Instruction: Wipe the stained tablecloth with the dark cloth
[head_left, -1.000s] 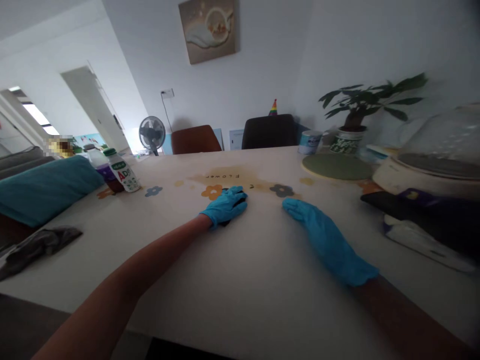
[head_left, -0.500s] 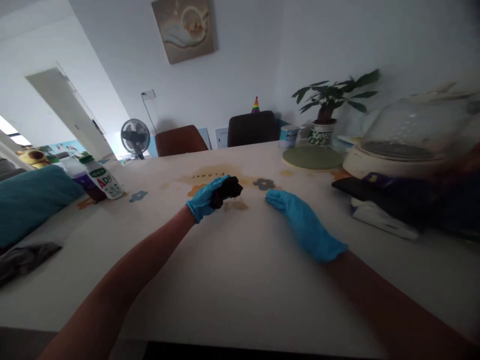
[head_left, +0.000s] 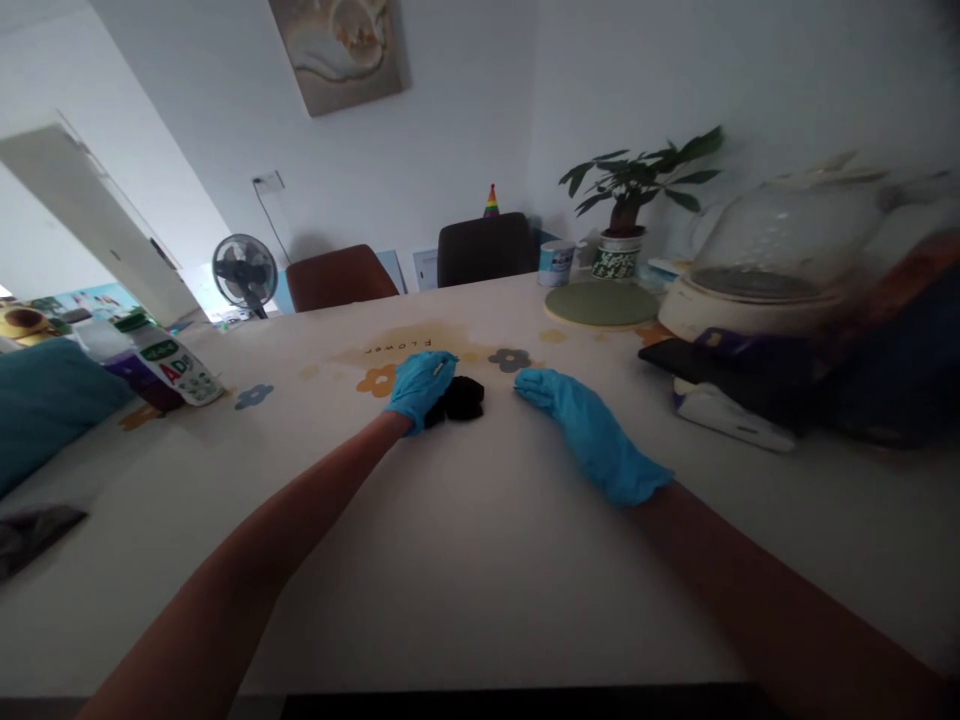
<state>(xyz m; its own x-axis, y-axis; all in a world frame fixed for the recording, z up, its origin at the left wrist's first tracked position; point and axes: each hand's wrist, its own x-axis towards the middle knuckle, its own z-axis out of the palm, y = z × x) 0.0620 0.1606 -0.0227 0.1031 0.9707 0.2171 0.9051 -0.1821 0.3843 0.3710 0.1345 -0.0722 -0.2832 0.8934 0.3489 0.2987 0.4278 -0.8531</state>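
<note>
My left hand [head_left: 422, 388], in a blue glove, is closed around a bunched black cloth [head_left: 464, 398]. The cloth lies against the white tabletop [head_left: 450, 560], beside a printed orange flower, and part of it is hidden under the palm. To the right, my right hand [head_left: 576, 418], also gloved in blue, rests on the table with its fingers stretched out together. Nothing shows in it. A small space separates its fingertips from the cloth, and a printed grey flower is just beyond them.
Two bottles, one a white bottle [head_left: 172, 365] with a green cap, stand at the left. A grey cloth [head_left: 34, 535] lies nearer me. At the right are a green round mat [head_left: 600, 303], a potted plant [head_left: 621, 250], a glass-lidded appliance [head_left: 750, 310] and a black item [head_left: 694, 362].
My left hand has lowered the black cloth from just above the table onto its surface, covering the brownish patch seen there. My right hand stays resting while the view shifts slightly.
</note>
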